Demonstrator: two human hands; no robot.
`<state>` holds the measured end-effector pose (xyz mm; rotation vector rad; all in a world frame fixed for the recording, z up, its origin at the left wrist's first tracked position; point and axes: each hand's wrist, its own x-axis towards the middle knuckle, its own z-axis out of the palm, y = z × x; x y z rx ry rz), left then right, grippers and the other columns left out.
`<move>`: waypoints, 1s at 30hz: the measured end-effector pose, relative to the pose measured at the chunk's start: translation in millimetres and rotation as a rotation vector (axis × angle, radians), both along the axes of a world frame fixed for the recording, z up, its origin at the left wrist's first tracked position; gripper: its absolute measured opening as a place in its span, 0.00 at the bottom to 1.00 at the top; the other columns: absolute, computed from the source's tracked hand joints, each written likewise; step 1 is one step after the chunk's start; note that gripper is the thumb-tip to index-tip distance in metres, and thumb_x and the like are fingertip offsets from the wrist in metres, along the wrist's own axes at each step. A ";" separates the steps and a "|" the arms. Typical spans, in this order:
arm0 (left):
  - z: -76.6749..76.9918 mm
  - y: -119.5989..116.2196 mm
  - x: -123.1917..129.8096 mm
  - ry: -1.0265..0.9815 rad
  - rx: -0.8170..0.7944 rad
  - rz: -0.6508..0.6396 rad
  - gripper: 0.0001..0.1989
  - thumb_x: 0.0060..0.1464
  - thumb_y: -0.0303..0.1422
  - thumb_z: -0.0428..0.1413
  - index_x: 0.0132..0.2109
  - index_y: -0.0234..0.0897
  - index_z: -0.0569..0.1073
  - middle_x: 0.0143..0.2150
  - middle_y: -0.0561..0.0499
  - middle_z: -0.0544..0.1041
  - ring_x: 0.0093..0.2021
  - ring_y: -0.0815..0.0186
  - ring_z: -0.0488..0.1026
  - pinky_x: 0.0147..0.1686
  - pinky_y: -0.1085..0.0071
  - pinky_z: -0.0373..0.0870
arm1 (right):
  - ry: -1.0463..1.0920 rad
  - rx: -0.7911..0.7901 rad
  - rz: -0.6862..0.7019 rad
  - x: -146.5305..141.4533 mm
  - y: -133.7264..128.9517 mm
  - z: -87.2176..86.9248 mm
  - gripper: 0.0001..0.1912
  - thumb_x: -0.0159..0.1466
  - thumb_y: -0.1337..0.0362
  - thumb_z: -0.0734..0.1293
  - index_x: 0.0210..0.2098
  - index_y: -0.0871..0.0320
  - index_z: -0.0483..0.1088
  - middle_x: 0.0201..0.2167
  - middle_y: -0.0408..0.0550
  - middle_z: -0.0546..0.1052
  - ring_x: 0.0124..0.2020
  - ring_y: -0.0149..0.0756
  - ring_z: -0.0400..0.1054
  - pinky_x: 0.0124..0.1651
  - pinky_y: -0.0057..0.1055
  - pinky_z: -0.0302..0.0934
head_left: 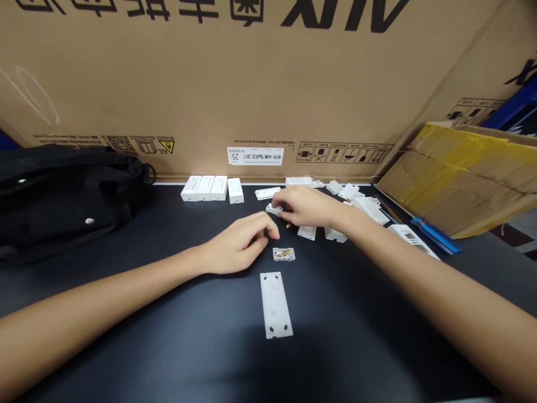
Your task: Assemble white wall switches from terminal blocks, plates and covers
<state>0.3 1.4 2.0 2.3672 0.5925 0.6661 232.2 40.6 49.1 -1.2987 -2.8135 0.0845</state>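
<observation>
Across the black work table, both bare hands reach in among small white plastic parts. The right hand stretches forward, its fingers bent down over a small white plastic piece; they touch it, but whether they grip it cannot be told. A tiny brass bit lies just beside that hand. The left hand is loosely curled, partly closed and holding nothing that shows, just beside a small terminal block with brass contacts. Nearer the person lies a flat white plastic plate with dark holes at its near end. Farther back, 3 white housings stand side by side, with a 4th housing just apart, and loose white covers lie scattered to the right. A black bag sits at the left, before an upright printed cardboard panel
</observation>
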 end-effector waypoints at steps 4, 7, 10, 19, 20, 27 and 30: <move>1.4 -1.9 -1.0 0.064 -0.022 -0.066 0.08 0.62 0.31 0.56 0.48 0.38 0.71 0.46 0.49 0.73 0.31 0.70 0.64 0.36 0.69 0.66 | -0.016 -0.074 0.020 4.0 -9.5 5.2 0.19 0.60 0.68 0.68 0.51 0.61 0.75 0.42 0.52 0.82 0.36 0.39 0.73 0.37 0.31 0.60; 2.6 -2.9 -2.1 0.077 -0.005 -0.065 0.09 0.62 0.34 0.58 0.48 0.38 0.71 0.42 0.50 0.72 0.30 0.70 0.63 0.34 0.69 0.65 | -0.027 -0.079 0.038 10.1 -14.2 4.9 0.26 0.62 0.67 0.66 0.60 0.58 0.72 0.52 0.55 0.80 0.47 0.45 0.75 0.45 0.34 0.63; 5.0 -5.8 -4.2 0.029 0.034 -0.156 0.09 0.61 0.33 0.59 0.47 0.38 0.72 0.42 0.49 0.73 0.35 0.67 0.67 0.37 0.69 0.67 | -0.039 -0.091 0.028 13.8 -14.6 3.0 0.24 0.64 0.67 0.64 0.59 0.56 0.74 0.53 0.56 0.79 0.49 0.46 0.75 0.48 0.36 0.65; 6.9 -11.9 -8.0 0.116 0.181 -0.460 0.16 0.51 0.35 0.61 0.49 0.41 0.74 0.44 0.49 0.74 0.32 0.67 0.70 0.33 0.69 0.67 | -0.011 -0.037 0.039 9.2 -22.0 1.9 0.22 0.68 0.66 0.62 0.60 0.60 0.74 0.56 0.58 0.78 0.51 0.48 0.75 0.53 0.41 0.65; 6.7 -11.9 -7.5 0.120 0.183 -0.459 0.16 0.51 0.35 0.61 0.47 0.41 0.74 0.43 0.49 0.74 0.32 0.66 0.70 0.32 0.68 0.67 | 0.016 -0.022 0.035 11.0 -24.2 5.1 0.21 0.69 0.66 0.62 0.59 0.61 0.75 0.55 0.59 0.79 0.51 0.48 0.75 0.53 0.41 0.65; 6.5 -12.2 -4.4 0.152 0.255 -0.483 0.16 0.55 0.45 0.62 0.39 0.41 0.68 0.34 0.51 0.72 0.29 0.65 0.67 0.30 0.65 0.62 | 0.132 -0.069 0.019 31.8 -45.7 26.0 0.13 0.68 0.63 0.65 0.47 0.58 0.79 0.44 0.51 0.82 0.43 0.43 0.75 0.46 0.37 0.65; 5.8 -9.8 -5.9 0.151 0.279 -0.506 0.18 0.56 0.48 0.62 0.36 0.41 0.66 0.29 0.52 0.69 0.28 0.64 0.66 0.29 0.63 0.61 | 0.177 -0.116 0.045 31.7 -58.9 19.9 0.12 0.68 0.60 0.68 0.48 0.57 0.78 0.45 0.50 0.82 0.45 0.42 0.74 0.48 0.37 0.65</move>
